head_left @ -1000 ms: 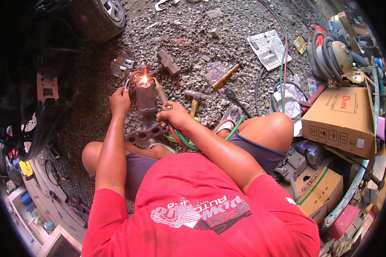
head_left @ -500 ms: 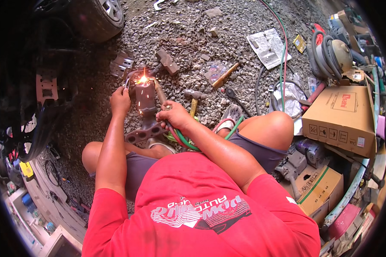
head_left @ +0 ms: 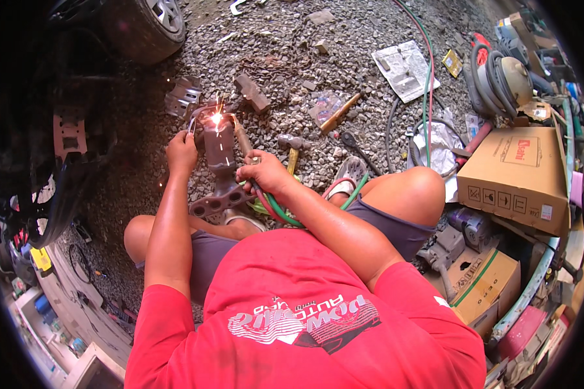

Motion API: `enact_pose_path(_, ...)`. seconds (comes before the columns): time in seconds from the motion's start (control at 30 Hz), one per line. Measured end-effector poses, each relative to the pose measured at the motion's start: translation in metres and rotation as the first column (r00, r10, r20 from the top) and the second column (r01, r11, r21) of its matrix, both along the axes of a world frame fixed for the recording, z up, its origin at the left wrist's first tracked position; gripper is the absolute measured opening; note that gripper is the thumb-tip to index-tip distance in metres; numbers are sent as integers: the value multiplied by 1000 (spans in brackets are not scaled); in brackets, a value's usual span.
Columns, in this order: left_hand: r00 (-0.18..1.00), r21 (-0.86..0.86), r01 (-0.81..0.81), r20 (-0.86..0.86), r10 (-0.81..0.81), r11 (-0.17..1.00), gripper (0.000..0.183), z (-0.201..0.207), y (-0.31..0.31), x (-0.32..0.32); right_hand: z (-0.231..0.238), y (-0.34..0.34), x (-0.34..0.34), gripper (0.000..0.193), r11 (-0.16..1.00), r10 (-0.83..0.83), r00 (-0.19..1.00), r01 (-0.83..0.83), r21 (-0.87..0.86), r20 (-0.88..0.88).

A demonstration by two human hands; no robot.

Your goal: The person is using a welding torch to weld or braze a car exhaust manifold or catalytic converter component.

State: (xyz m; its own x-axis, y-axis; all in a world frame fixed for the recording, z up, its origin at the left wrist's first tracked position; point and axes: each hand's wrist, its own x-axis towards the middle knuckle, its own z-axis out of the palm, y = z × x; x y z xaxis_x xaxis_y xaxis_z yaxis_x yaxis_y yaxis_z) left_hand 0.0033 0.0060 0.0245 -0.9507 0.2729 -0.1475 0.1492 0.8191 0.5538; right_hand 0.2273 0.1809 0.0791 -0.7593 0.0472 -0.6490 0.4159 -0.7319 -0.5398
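Between my bent legs stands a rusty brown exhaust manifold [head_left: 219,150], its flange with several round ports at the near end. My right hand [head_left: 265,172] is closed around a brass-coloured gas torch [head_left: 242,139]. Red and green hoses [head_left: 274,209] trail from it past my leg. At the manifold's far rim, beside the torch tip, a bright glow [head_left: 217,119] throws sparks and washes out the detail. My left hand [head_left: 182,154] grips slim silver pliers [head_left: 192,125], their tips reaching toward the same rim; whether they pinch anything is unclear.
On the gravel [head_left: 292,58] lie a hammer [head_left: 292,155], a heavy metal hammer head [head_left: 252,94], a bent metal shield [head_left: 183,97], a wooden-handled tool [head_left: 341,114] and a ratchet [head_left: 358,149]. Cardboard boxes [head_left: 512,172] stand at right. A car wheel [head_left: 146,32] is far left.
The glow at the rim is whiter and its sparks fan out more widely, some flying left and down. Both hands keep almost the same place and grip.
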Motion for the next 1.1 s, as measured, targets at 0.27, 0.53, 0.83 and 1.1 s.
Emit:
enact_pose_path(0.27,1000,-10,-13,8,13,1000,32,-4,-3,-3,5,11,-1,28,999,-33,998,33,-16,-44)
enact_pose_path(0.53,999,-32,-18,38,19,999,34,-7,-5,0,-4,7,1,28,998,3,1000,-5,-62,-30)
enact_pose_path(0.83,970,-30,-95,223,99,995,39,-2,-10,7,-1,7,1,28,998,25,1000,-25,-58,-11)
enact_pose_path(1.1,968,-111,-91,224,114,990,46,0,-17,8,4,5,0,34,999,16,1000,-17,-52,-15)
